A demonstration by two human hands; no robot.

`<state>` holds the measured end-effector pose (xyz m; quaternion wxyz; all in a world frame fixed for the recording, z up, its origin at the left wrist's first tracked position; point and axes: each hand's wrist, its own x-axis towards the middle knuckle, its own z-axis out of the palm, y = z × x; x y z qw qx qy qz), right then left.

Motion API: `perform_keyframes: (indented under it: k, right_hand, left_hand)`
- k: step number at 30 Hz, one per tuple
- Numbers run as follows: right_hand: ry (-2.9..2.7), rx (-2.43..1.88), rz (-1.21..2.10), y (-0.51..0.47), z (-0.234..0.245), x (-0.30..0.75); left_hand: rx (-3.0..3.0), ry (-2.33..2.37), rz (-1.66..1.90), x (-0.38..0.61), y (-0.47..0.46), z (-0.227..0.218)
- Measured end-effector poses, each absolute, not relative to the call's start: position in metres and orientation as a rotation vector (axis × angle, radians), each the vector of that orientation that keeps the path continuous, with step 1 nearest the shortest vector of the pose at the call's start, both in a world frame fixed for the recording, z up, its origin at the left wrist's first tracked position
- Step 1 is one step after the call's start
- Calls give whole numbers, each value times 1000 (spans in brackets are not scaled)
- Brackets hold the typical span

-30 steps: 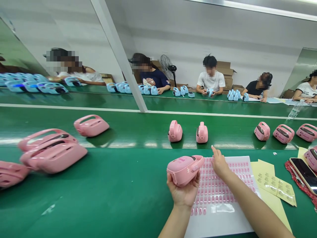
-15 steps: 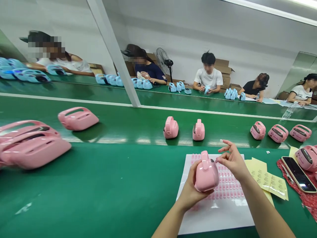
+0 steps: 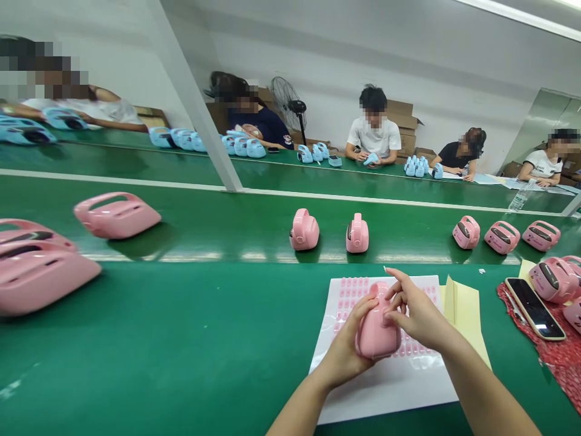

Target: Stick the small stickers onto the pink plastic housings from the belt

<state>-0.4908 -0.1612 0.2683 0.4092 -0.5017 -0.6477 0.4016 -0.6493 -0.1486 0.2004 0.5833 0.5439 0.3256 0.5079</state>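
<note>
My left hand [image 3: 347,348] is wrapped round a pink plastic device [image 3: 374,332], held upright above a white sheet of small pink stickers [image 3: 390,381]. My right hand [image 3: 415,312] presses its thumb and fingertips against the top of the device, index finger raised. Whether a sticker lies under the fingertips is hidden.
Two pink devices [image 3: 304,231] [image 3: 357,234] stand on the green belt [image 3: 204,224] beyond the sheet, more at the left [image 3: 115,215] and right [image 3: 502,236]. Yellow paper sheets [image 3: 465,309] and a phone [image 3: 534,307] on red cloth lie at the right. Other people work with blue devices [image 3: 240,146] at the far table.
My right hand came down from above the sheet onto the top of the device. The left hand turned the device from lying sideways to upright. The view shifted slightly.
</note>
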Motion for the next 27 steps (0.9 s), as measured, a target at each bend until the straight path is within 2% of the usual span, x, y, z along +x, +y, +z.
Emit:
perform_keyframes:
  k: [4, 11, 16, 20, 27]
  right_hand:
    - [-1778, -1246, 865, -165, 266, -492]
    - [-2158, -1173, 465, -170, 262, -492]
    - [-2302, -1115, 257, -176, 254, -488]
    - [-2222, -1075, 256, -174, 244, -486]
    - [-1843, -1018, 605, -163, 238, -488]
  left_hand:
    - [1341, 725, 1183, -650, -148, 197]
    - [1922, 695, 1076, -653, -145, 182]
    - [1942, 734, 1054, -655, -144, 183]
    - [1876, 777, 1025, -656, -144, 183]
    - [1933, 765, 1051, -658, -142, 177]
